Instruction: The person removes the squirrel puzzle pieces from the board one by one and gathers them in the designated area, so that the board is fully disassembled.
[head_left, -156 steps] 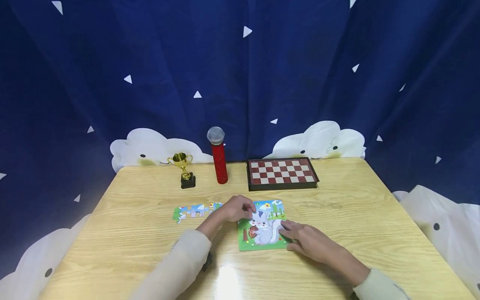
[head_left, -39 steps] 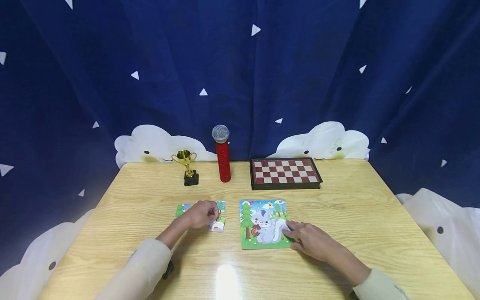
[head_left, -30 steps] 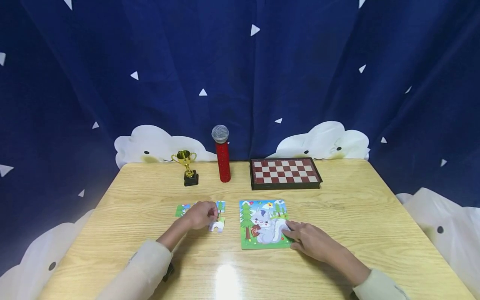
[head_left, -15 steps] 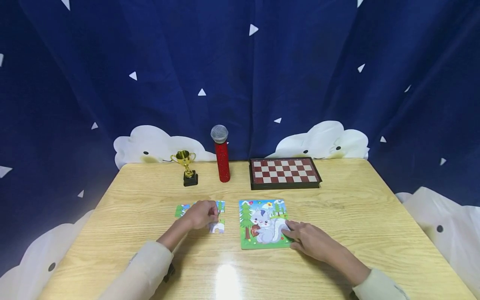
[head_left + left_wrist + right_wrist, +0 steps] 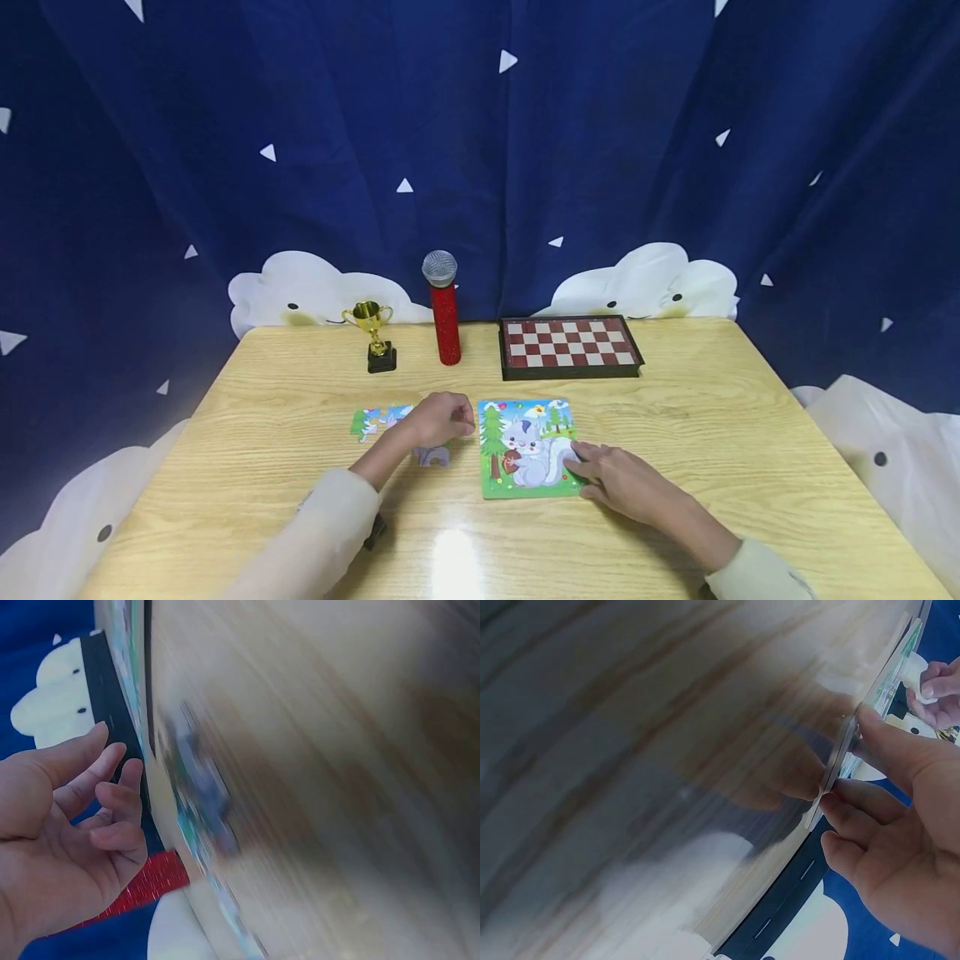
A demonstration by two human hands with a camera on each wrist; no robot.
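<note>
A square squirrel jigsaw puzzle board (image 5: 525,450) lies flat on the wooden table. My right hand (image 5: 618,483) rests against its right side, with the index fingertip over the edge and the thumb lower down. In the right wrist view, thumb and fingertips touch the board's edge. My left hand (image 5: 442,419) hovers left of the board, palm down in the head view. The left wrist view shows its fingers loosely bent, thumb and index tips close, with nothing visible between them. Loose puzzle pieces (image 5: 367,423) lie left of that hand; a greyish piece (image 5: 431,457) sits below it in shadow.
Along the back stand a small gold trophy cup (image 5: 371,333), a red toy microphone (image 5: 444,312) with a silver head, and a folded chequered board (image 5: 570,346) with a black frame. Behind the table (image 5: 697,400) hangs a dark blue curtain (image 5: 450,150) with white clouds.
My left hand went from the board to the loose pieces, stayed there a while, and has now shifted right and slightly back toward the board. My right hand has stayed at the board's edge.
</note>
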